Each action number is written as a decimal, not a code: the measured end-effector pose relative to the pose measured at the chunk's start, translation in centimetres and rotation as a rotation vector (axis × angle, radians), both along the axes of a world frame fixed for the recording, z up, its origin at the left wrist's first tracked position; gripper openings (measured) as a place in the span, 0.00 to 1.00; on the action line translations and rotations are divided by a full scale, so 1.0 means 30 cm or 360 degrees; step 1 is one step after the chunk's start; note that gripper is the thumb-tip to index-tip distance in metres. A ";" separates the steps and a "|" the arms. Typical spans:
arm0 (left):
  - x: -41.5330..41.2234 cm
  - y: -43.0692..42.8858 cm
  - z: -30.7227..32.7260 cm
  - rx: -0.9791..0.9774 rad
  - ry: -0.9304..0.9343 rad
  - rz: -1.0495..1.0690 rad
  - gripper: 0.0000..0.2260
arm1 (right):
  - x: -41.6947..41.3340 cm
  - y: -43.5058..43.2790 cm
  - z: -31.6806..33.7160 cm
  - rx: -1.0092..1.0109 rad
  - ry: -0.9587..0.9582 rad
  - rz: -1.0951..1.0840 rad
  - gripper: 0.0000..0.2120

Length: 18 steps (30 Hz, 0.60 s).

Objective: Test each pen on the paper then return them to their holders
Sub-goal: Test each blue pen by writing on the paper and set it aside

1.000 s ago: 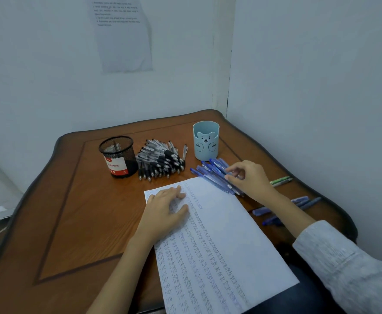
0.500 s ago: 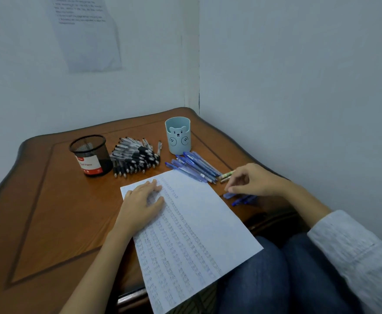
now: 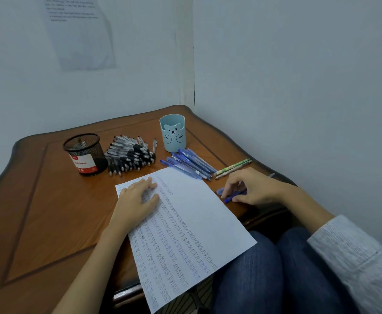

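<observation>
A white paper [image 3: 197, 214] covered in rows of written test words lies on the wooden table [image 3: 49, 211], its near end hanging over the edge. My left hand [image 3: 138, 200] presses flat on its top left part. My right hand [image 3: 251, 189] rests on a few loose blue pens [image 3: 229, 194] right of the paper, fingertips curled onto them. A row of blue pens [image 3: 187, 164] lies below the light blue bear holder [image 3: 172, 132]. A heap of black pens [image 3: 129, 157] lies beside the black mesh holder [image 3: 84, 154].
Two green and beige pens [image 3: 232, 167] lie near the table's right edge, close to the wall. Walls meet in a corner behind the table, with a printed sheet [image 3: 79, 30] taped up at the left. My knees in jeans [image 3: 264, 275] are under the paper's near end.
My right hand left the row of blue pens and moved right and nearer, onto the loose blue pens beside the paper. The camera view shifted. My left hand stayed on the paper.
</observation>
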<state>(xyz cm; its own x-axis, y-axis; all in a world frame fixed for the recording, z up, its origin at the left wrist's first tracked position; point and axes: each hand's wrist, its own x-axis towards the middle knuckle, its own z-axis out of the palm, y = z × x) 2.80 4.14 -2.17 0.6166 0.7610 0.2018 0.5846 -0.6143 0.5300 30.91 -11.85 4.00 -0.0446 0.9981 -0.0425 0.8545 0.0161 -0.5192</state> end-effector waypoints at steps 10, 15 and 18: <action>0.001 -0.002 0.002 -0.0025 -0.0050 0.0018 0.25 | -0.086 0.093 0.029 0.0693 0.0305 -0.0203 0.11; -0.001 -0.001 0.003 -0.0027 -0.0045 0.0019 0.26 | -0.146 0.154 0.090 0.0912 0.0900 -0.0488 0.10; 0.001 0.000 0.004 -0.0036 -0.0038 0.0025 0.25 | -0.177 0.180 0.105 0.0862 0.1383 -0.0500 0.10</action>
<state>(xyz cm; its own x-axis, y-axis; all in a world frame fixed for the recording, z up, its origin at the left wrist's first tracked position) 2.84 4.13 -2.06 0.5998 0.7751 0.1989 0.5812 -0.5928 0.5575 25.61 -6.44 7.14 0.4159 0.8466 0.3321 0.2013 0.2705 -0.9415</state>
